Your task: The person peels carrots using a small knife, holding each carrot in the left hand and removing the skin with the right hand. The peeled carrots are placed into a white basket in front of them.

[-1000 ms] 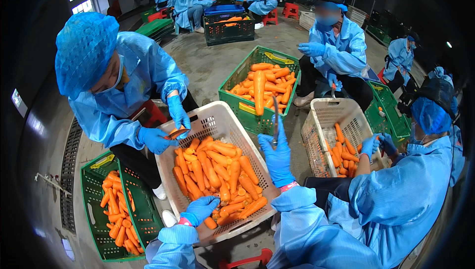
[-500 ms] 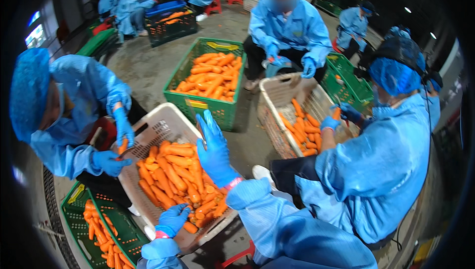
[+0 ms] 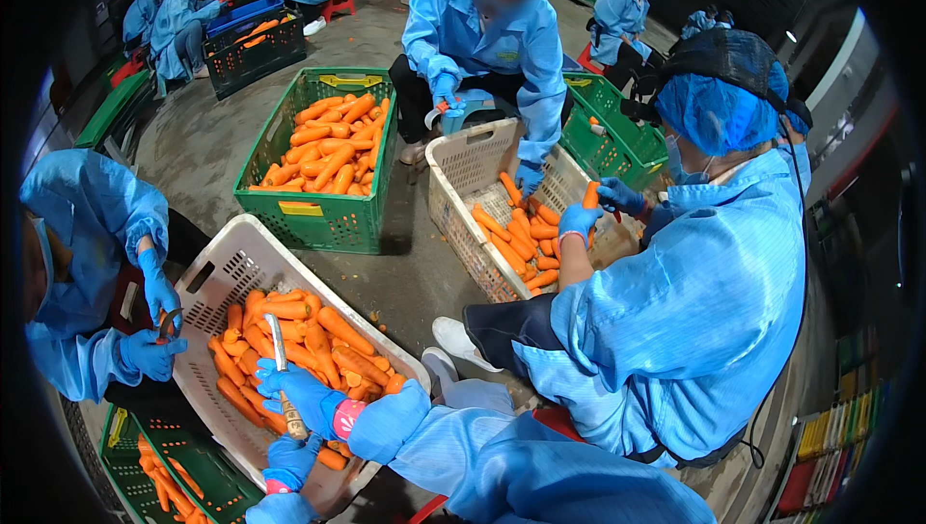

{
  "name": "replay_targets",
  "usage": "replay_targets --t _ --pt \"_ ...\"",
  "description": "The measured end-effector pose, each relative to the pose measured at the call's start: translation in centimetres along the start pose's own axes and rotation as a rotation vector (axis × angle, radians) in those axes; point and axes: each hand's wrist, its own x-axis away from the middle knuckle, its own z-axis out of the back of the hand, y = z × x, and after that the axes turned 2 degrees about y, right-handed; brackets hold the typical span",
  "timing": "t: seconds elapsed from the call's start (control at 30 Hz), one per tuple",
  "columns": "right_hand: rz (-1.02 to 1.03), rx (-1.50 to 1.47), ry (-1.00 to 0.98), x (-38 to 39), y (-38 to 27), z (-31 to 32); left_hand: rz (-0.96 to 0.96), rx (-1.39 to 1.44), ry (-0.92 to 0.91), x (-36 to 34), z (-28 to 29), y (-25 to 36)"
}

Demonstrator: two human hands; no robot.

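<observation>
My right hand [image 3: 307,397], in a blue glove with a pink wristband, is closed round a knife; the light handle [image 3: 293,418] lies across its fingers. The narrow knife blade [image 3: 276,339] points away over the heap of carrots [image 3: 328,341]. These lie in a whitish perforated crate [image 3: 227,264] before me. My left hand [image 3: 289,462], gloved too, is low at the crate's near end, just below the knife handle. Its fingers are curled, and I cannot make out what they hold. A loose carrot [image 3: 331,459] lies beside it.
A co-worker at left holds a curved blade [image 3: 170,322] over my crate's edge. Green crates of carrots [image 3: 318,225] stand ahead and lower left [image 3: 227,471]. Two people share another whitish crate [image 3: 453,225] at right; one sits close beside my right arm.
My right hand has come down from above the crate to the carrots, near my left hand. The view has swung right. The person opposite now reaches into their crate.
</observation>
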Motion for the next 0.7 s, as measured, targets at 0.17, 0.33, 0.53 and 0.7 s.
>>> replay_targets --t 0.17,0.33,0.53,0.7 --pt "0.034 0.026 -0.01 0.1 -0.7 -0.9 -0.055 -0.023 -0.023 0.0 -0.3 0.3" --pt "0.019 0.018 -0.022 0.2 -1.0 0.3 -0.111 -0.008 -0.067 0.1 -0.2 1.2" --pt "0.007 0.027 -0.025 -0.1 -1.1 0.2 -0.109 -0.004 -0.017 0.8 0.2 2.0" --pt "0.017 0.044 -0.043 -0.1 -1.1 0.1 -0.156 0.04 -0.011 1.3 0.7 2.3"
